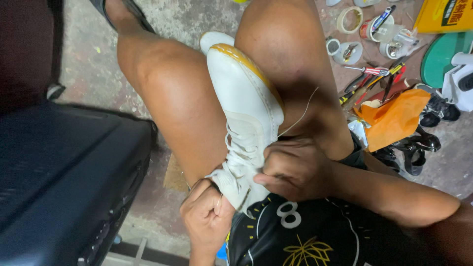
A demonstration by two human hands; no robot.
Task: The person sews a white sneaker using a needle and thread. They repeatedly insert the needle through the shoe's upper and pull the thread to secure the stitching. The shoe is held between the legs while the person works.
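Observation:
A white lace-up shoe [246,103] with a yellowish sole edge is clamped between my two bare knees, toe pointing away from me. My left hand [207,216] is closed around the shoe's heel end at the bottom. My right hand [293,167] is closed against the shoe's right side near the laces. A thin pale thread [301,114] runs up from its fingers across my right knee. Whether a needle is in the fingers is hidden.
A dark blue case [64,182] fills the left side. On the concrete floor at the right lie tape rolls [349,18], screwdrivers and pliers [374,79], an orange plastic bag [394,118], black straps [414,148], a green round object [441,56] and a yellow box [443,15].

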